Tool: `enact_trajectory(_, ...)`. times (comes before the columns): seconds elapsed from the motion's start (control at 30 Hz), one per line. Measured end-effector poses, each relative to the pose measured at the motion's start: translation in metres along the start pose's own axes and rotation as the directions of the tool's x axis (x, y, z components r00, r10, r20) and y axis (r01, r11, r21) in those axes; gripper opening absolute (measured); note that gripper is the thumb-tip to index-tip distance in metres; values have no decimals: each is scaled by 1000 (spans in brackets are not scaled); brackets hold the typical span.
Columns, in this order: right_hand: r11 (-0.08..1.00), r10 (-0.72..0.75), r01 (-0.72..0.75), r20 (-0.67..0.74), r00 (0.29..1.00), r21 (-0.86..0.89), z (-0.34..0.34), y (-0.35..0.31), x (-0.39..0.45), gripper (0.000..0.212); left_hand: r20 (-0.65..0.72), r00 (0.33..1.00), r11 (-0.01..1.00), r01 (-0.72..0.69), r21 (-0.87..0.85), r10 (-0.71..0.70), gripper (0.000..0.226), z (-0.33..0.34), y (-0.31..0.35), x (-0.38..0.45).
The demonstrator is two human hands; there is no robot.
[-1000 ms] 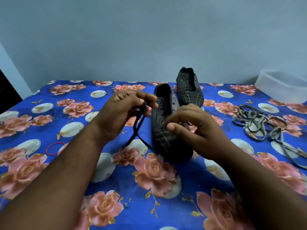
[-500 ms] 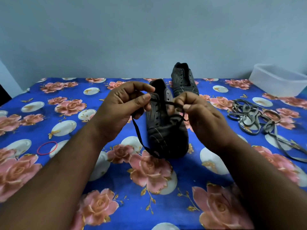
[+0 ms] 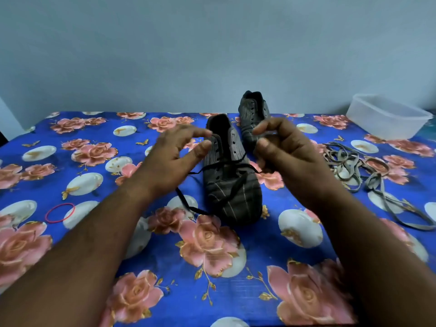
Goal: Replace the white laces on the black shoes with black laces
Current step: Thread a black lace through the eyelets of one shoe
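The near shoe (image 3: 232,185) sits mid-tabletop, toe pointing at the camera, with a black lace (image 3: 226,165) run across its lower eyelets. One end of the lace trails off the left side and loops down onto the cloth (image 3: 165,267) by the toe; the other end goes right, up into the right hand (image 3: 286,149). That hand is curled, and it looks like it's pinching the lace, though it's a bit blurry there. The left hand (image 3: 172,159) hovers just left of the shoe, fingers spread and relaxed, holding nothing. The second shoe (image 3: 253,114) stands just behind, no lace in it. The old white laces (image 3: 349,166) are piled to the right, a clear tub (image 3: 387,116) sits in the far right corner, and a red band (image 3: 60,213) lies off to the left.
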State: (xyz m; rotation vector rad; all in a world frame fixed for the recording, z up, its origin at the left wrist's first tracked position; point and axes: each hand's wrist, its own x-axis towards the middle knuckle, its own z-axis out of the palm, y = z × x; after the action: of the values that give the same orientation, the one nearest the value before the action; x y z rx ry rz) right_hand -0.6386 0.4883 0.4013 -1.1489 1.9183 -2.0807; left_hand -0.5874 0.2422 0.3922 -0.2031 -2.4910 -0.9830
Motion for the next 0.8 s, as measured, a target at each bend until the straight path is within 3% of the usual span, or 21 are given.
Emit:
enact_trajectory(0.07, 998, 20, -12, 128, 992, -62, 8, 5, -2, 12, 156, 983, 932, -39, -361, 101, 27, 8, 22, -6)
enact_trajectory(0.1, 996, 38, -24, 181, 983, -82, 10, 8, -2, 11, 204, 969, 912, -43, -408, 137, 26, 12, 29, -8)
enact_trajectory(0.2, 992, 78, -55, 208, 975, -112, 10, 11, -1, 11, 169, 977, 925, -58, -376, 130, 15, 16, 36, -10)
enact_trajectory(0.47, 947, -49, 37, -29, 998, -319, 5, 7, 3, 4, -11, 998, 961, -60, -270, 59, 5, 3, 21, -6)
enact_trajectory(0.6, 900, -139, 101, -59, 989, -423, 14, 12, 1, 10, 126, 990, 969, -35, -245, 68, 27, 4, 28, -7)
enact_trajectory(0.67, 852, -196, 148, -44, 980, -501, 19, 15, 1, 13, 163, 982, 967, -56, -250, 99, 21, 8, 29, -8)
enact_trajectory(0.8, 847, -187, 137, -46, 981, -514, 19, 18, 3, 17, 64, 995, 969, -58, -239, 76, 8, 9, 21, -5)
